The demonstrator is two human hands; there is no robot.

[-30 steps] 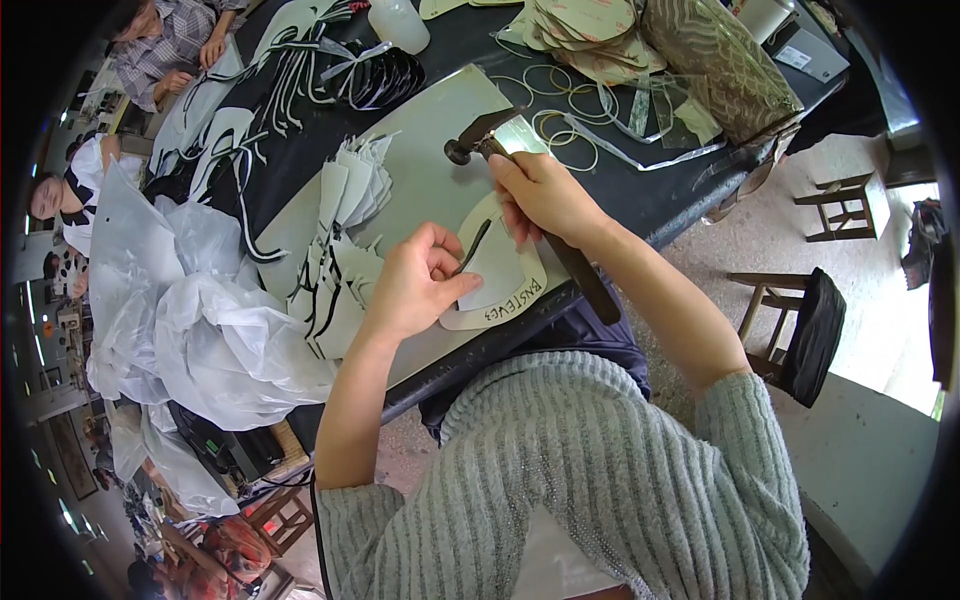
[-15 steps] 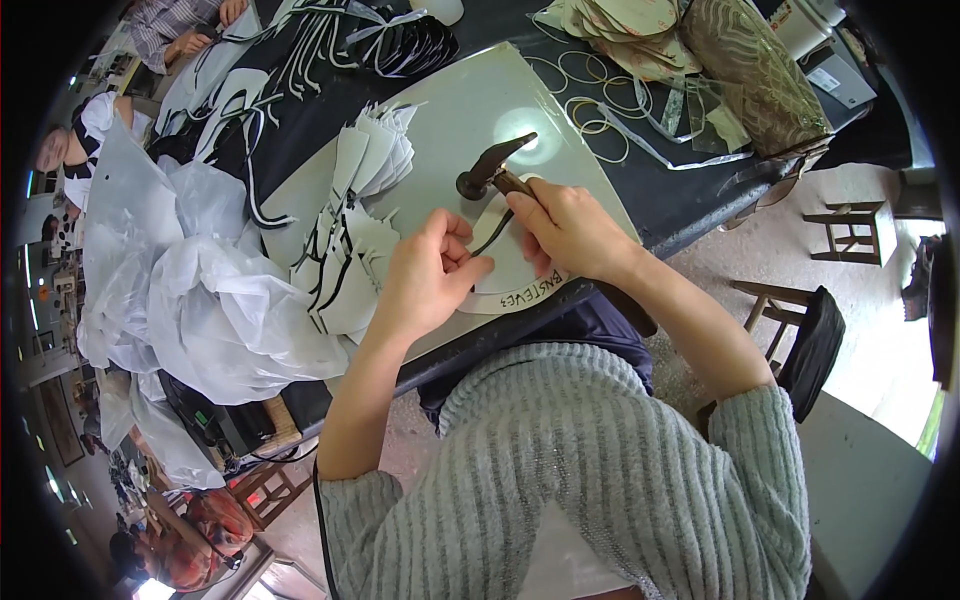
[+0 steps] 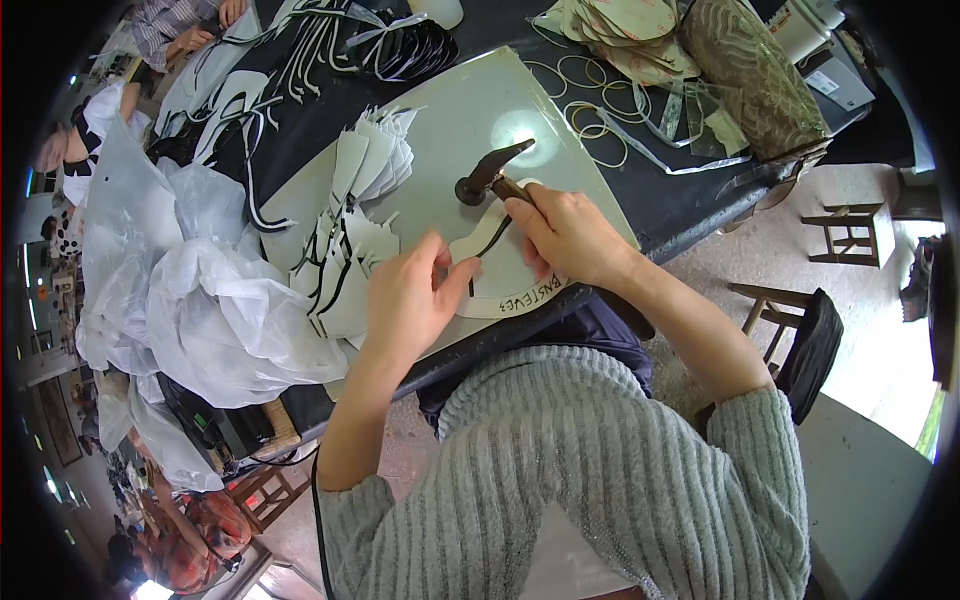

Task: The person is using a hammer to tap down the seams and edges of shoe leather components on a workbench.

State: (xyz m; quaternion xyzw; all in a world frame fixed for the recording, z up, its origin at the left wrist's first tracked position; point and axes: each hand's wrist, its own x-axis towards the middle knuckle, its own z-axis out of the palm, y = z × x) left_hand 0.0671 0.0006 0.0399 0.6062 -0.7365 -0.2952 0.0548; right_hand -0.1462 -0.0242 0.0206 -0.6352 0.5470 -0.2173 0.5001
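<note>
My right hand [image 3: 575, 232] is wrapped round the wooden handle of a hammer [image 3: 490, 176]; its dark metal head points away to the left over a pale board [image 3: 445, 125]. Beneath the hammer and my right fingers lies a curved white cut piece [image 3: 466, 246] with a narrow black strip [image 3: 492, 240] along it. At its left, my left hand [image 3: 410, 300] has the thumb stretched out over the strip's near end. The left index finger is bent and apart from the thumb; the other left fingers are partly hidden. A curved white band with handwriting [image 3: 522, 301] sits at the board's front edge.
White cut pieces [image 3: 375, 155] are stacked on the board, and black-edged ones [image 3: 345, 260] lie left of my left hand. Crumpled clear plastic [image 3: 215, 320] covers the table's left side. Elastic loops [image 3: 590, 75] and a patterned roll [image 3: 755, 75] lie at the far right. Stools [image 3: 850, 232] stand right.
My left hand has shifted slightly left, its fingers drawing back from the strip, uncovering more of the white piece. The right hand and hammer have hardly moved.
</note>
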